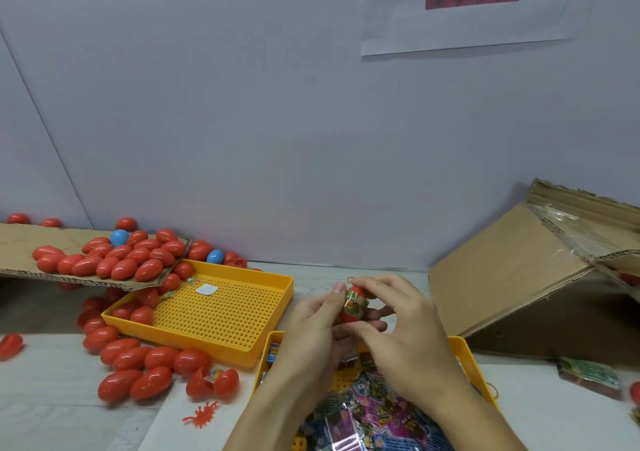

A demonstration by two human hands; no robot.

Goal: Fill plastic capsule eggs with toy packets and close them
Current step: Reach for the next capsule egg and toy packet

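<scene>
Both hands meet over the near yellow tray (460, 346), which holds several colourful toy packets (374, 419). My left hand (311, 333) grips a red capsule egg (354, 303) from below and the left. My right hand (398, 326) grips the egg's upper half from the right. A green and orange toy packet (351, 307) sticks out at the seam between the two egg halves, so the egg is not closed.
A perforated yellow tray (221, 315) lies to the left with red eggs (138, 312) at its left end. Many red eggs (114, 260) and two blue eggs (119, 237) sit on cardboard. An open egg (213, 383), an orange toy (202, 416) and a tilted cardboard box (526, 277) are nearby.
</scene>
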